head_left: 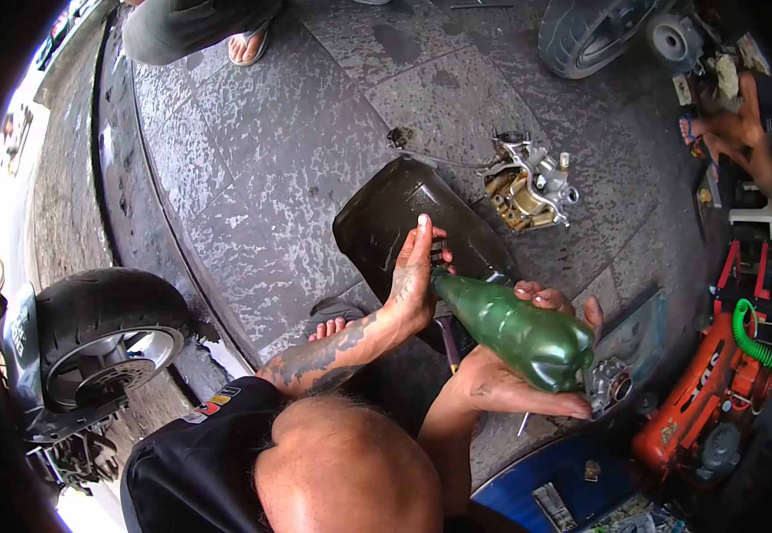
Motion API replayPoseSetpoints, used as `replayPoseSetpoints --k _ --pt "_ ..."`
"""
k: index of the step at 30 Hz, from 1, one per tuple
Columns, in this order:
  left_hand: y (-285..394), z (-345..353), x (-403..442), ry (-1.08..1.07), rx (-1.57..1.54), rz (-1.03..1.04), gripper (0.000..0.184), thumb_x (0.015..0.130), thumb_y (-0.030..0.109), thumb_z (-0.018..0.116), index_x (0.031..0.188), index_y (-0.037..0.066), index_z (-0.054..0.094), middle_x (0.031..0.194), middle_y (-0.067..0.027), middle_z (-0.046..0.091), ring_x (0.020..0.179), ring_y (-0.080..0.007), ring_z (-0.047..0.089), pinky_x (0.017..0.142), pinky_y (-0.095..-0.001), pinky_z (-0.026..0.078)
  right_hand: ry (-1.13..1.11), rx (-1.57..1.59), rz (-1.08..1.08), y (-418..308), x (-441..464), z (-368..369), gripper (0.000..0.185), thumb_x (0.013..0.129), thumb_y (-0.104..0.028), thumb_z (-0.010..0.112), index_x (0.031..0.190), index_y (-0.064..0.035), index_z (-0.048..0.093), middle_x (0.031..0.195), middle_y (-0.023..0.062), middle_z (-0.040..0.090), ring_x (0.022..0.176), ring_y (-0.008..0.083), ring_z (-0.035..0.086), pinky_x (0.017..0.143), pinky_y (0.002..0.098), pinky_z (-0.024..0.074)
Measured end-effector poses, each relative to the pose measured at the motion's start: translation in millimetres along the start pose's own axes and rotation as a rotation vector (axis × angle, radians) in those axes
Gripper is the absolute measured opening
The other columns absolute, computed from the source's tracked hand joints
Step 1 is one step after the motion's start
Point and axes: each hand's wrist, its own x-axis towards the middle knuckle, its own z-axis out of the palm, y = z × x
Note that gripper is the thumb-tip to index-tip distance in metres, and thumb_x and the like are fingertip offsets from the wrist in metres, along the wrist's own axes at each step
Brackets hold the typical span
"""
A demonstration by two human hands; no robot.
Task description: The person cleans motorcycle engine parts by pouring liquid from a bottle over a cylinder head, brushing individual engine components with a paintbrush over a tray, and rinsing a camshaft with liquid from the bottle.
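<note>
A green plastic bottle lies tilted across my right hand, its base toward the lower right and its neck toward the upper left. That hand supports the bottle from below, with fingertips showing over its far side. My left hand is at the bottle's neck, thumb raised; a small ribbed dark part shows by its fingers, and I cannot make out what it is. Beneath both hands is a black tray on the floor. Beyond the tray sits a metal engine part, with a thin hose beside it.
A motorcycle wheel stands at the left, another tyre at the top. A red compressor with a green coiled hose is at the right. A blue tray lies at the bottom. Two other people are near the top and right edges.
</note>
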Motion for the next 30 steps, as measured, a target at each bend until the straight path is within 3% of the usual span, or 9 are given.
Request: replayPoseSetpoints --k 3,5,6,9,10,14,23,30 --pt "1 -14 2 0.025 0.087 0.004 0.05 0.09 0.061 0.048 0.099 0.012 0.054 0.072 -0.0033 0.054 0.061 -0.0139 0.052 0.058 -0.0281 0.045 0.005 0.169 0.193 -2 2 -12 0.089 0.086 -0.077 0.018 0.111 0.0015 0.052 0.086 0.0144 0.058 0.077 0.0264 0.056 0.076 0.0401 0.0476" --pt "11 -15 -8 -0.236 -0.08 -0.173 0.054 0.093 0.061 0.042 0.104 0.01 0.054 0.077 -0.0066 0.056 0.064 -0.0185 0.054 0.066 -0.0354 0.05 -0.235 0.338 0.235 -9 15 -33 0.085 0.087 -0.076 0.022 0.109 0.0003 0.053 0.087 0.0138 0.057 0.077 0.0259 0.055 0.076 0.0401 0.0448" --pt "6 -27 3 -0.351 -0.086 -0.18 0.057 0.094 0.06 0.036 0.109 0.008 0.053 0.082 -0.0095 0.058 0.07 -0.0244 0.06 0.076 -0.0464 0.053 -0.289 0.22 0.261 -18 20 -39 0.073 0.088 -0.071 0.032 0.102 -0.003 0.053 0.083 0.0104 0.054 0.074 0.0227 0.053 0.074 0.0379 0.0409" --pt "-1 -34 12 -0.302 -0.075 -0.249 0.052 0.097 0.053 0.036 0.111 0.006 0.053 0.084 -0.011 0.059 0.076 -0.0278 0.063 0.085 -0.0516 0.052 -0.337 0.331 0.264 -42 36 -48 0.059 0.089 -0.064 0.042 0.096 -0.0062 0.05 0.079 0.0067 0.049 0.071 0.0191 0.049 0.073 0.0352 0.038" --pt "0 -38 14 -0.342 -0.106 -0.27 0.047 0.098 0.045 0.036 0.112 0.004 0.052 0.089 -0.0135 0.061 0.083 -0.0306 0.064 0.089 -0.0517 0.051 -0.335 0.313 0.249 -47 38 -49 0.05 0.089 -0.058 0.048 0.093 -0.0084 0.048 0.075 0.0039 0.044 0.069 0.0163 0.046 0.071 0.033 0.0366" --pt "4 -37 12 -0.308 -0.093 -0.323 0.049 0.099 0.044 0.033 0.113 0.002 0.054 0.097 -0.0151 0.063 0.092 -0.0313 0.063 0.091 -0.0467 0.05 -0.356 0.298 0.275 -47 46 -60 0.05 0.09 -0.058 0.046 0.093 -0.0075 0.05 0.078 0.0048 0.048 0.07 0.0151 0.048 0.071 0.0327 0.0376" --pt "7 -37 13 -0.384 -0.014 -0.174 0.052 0.101 0.044 0.029 0.111 0.002 0.057 0.102 -0.0131 0.063 0.092 -0.0225 0.06 0.084 -0.0371 0.048 -0.344 0.283 0.287 -34 42 -70 0.06 0.091 -0.064 0.039 0.093 -0.0048 0.051 0.079 0.0075 0.051 0.072 0.0185 0.05 0.073 0.0343 0.04" --pt "1 -35 12 -0.285 0.123 -0.163 0.049 0.101 0.038 0.029 0.11 0.001 0.06 0.095 -0.0099 0.064 0.087 -0.0184 0.06 0.079 -0.0323 0.045 -0.285 0.311 0.268 -39 44 -63 0.053 0.091 -0.057 0.042 0.093 -0.005 0.051 0.077 0.0065 0.049 0.072 0.0179 0.049 0.072 0.033 0.038"
